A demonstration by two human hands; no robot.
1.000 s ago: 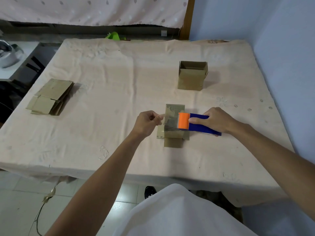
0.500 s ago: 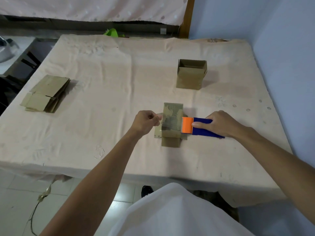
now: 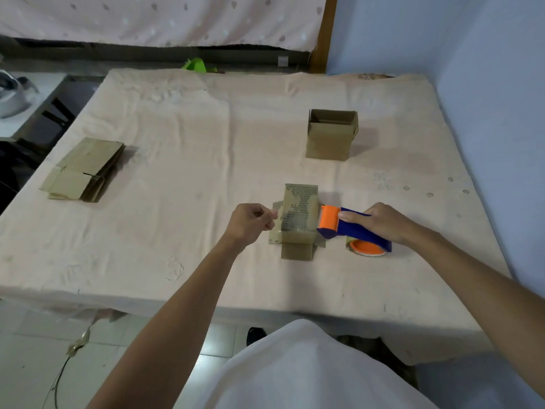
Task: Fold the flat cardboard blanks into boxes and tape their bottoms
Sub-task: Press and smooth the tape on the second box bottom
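The task looks to be in its early part. The far box point(image 3: 330, 137) stands upright and open-topped at the far right of the table point(image 3: 177, 128); it seems finished, though its bottom is hidden. A second box point(image 3: 299, 219) sits near the middle, bottom up, and is being taped. A stack of blanks point(image 3: 85, 169) lies flat at the left, so several are probably left to fold.

The right grip point(image 3: 380, 221) is wrapped round the dispenser point(image 3: 354, 227), whose orange roller touches the box's right edge. The left grip point(image 3: 250, 224) is curled, thumb and forefinger pinching at the box's left edge; whether they hold a flap or the tape's end cannot be told.

The cardboard is thin, matte and brown, with crisp creases and slits. The upturned bottom shows a dark striped print under a glossy film, likely tape. The dispenser is hard blue plastic, with an orange-cored roll low at its rear. The cloth on the table is pale pink, soft and wrinkled.
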